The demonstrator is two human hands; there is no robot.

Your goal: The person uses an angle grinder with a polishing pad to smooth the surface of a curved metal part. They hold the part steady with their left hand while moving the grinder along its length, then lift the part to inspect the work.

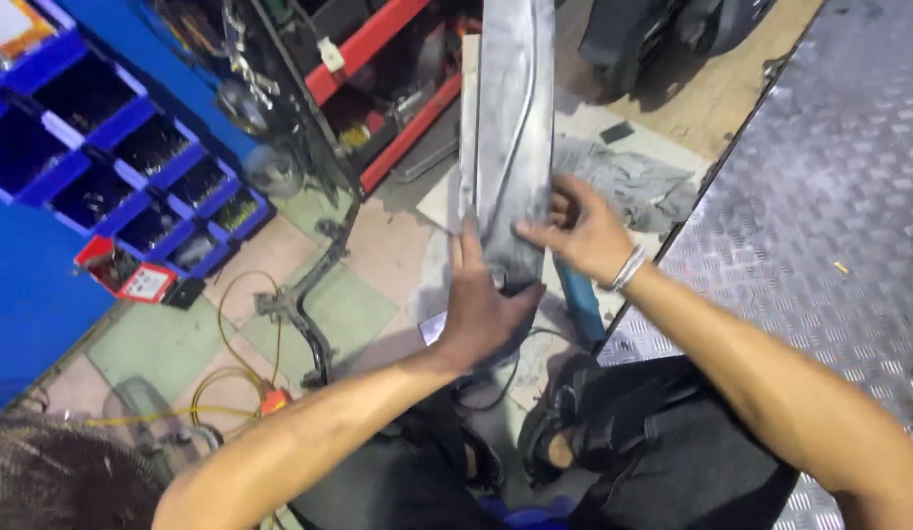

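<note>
both hands (pixel 535 270) on grey metal panel (pixel 510 128)

Below me the floor (pixel 348 304) is laid in worn tiles of pale green and faded pink, scuffed and dusty. To my left stands a blue rack of open storage bins (pixel 103 147), their dark compartments filled with small parts I cannot make out. Beside it a red and black shelf unit (pixel 378 69) leans into view, cluttered. A yellow cable (pixel 231 344) loops across the tiles near a black metal frame (pixel 309 294). On my right a silver checker-plate platform (pixel 829 196) runs off diagonally, catching flat, even light. A crumpled grey rag (pixel 638 186) lies near its edge.
</note>
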